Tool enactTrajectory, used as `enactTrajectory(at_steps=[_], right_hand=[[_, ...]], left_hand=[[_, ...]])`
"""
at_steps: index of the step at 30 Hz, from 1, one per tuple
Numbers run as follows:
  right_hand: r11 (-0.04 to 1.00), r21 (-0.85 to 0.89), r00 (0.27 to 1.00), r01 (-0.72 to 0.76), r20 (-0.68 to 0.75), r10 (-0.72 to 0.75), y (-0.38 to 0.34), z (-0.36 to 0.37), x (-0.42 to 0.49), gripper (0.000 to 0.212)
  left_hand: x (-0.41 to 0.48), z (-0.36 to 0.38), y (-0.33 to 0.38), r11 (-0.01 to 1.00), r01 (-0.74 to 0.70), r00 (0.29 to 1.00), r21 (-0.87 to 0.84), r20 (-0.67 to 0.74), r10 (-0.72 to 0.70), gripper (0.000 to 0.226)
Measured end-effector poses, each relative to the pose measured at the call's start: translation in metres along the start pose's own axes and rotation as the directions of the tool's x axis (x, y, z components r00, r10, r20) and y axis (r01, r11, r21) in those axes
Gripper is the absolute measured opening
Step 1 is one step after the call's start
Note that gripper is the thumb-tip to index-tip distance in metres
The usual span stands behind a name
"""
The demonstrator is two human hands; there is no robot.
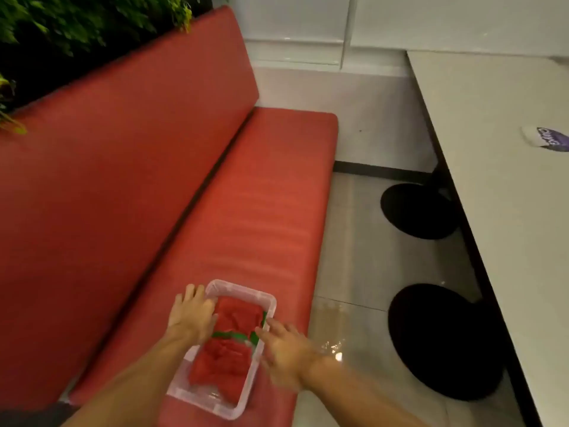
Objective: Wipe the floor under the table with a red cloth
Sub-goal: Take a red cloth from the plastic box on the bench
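A clear plastic bin (264,298) sits on the near end of a red bench seat (261,192), packed with folded red cloths (237,315) and a strip of green cloth (234,335) between them. The left hand (192,315) rests on the bin's left rim, fingers spread and gripping nothing. The right hand (286,349) hovers at the right rim, blurred, fingers loosely open. To the right stands a white table (492,149) over a tiled floor (363,257)

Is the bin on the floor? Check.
No, the bin sits on the red bench, with both hands at its sides.
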State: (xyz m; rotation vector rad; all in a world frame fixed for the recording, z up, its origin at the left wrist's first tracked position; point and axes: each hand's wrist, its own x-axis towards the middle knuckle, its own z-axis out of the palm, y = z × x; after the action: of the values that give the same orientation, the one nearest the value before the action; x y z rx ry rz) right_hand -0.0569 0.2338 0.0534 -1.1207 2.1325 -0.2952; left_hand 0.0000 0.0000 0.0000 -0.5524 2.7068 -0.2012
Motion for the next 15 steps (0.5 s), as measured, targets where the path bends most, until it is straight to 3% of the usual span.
enactTrajectory(at_steps=[4, 8, 12, 15], right_hand=[[0.992, -0.122, 0.995, -0.010, 0.098, 0.022, 0.007, 0.028, 0.009, 0.065], [0.993, -0.114, 0.993, -0.023, 0.108, 0.036, 0.011, 0.042, 0.010, 0.069], [0.998, -0.056, 0.994, -0.041, 0.103, 0.047, 0.013, 0.045, 0.009, 0.070], [0.999, -0.019, 0.996, -0.047, 0.081, 0.048, 0.014, 0.045, 0.007, 0.072]], left_hand=[[0.016, 0.017, 0.006, 0.996, 0.039, 0.994, 0.083, -0.104, -0.030, 0.054], [0.027, 0.034, 0.007, 0.993, 0.059, 0.975, 0.102, -0.220, -0.035, 0.053], [0.028, 0.030, 0.011, 0.997, 0.081, 0.982, 0.019, -0.170, -0.077, 0.055], [0.014, 0.018, 0.011, 0.982, 0.025, 0.981, -0.187, -0.187, -0.061, 0.031]])
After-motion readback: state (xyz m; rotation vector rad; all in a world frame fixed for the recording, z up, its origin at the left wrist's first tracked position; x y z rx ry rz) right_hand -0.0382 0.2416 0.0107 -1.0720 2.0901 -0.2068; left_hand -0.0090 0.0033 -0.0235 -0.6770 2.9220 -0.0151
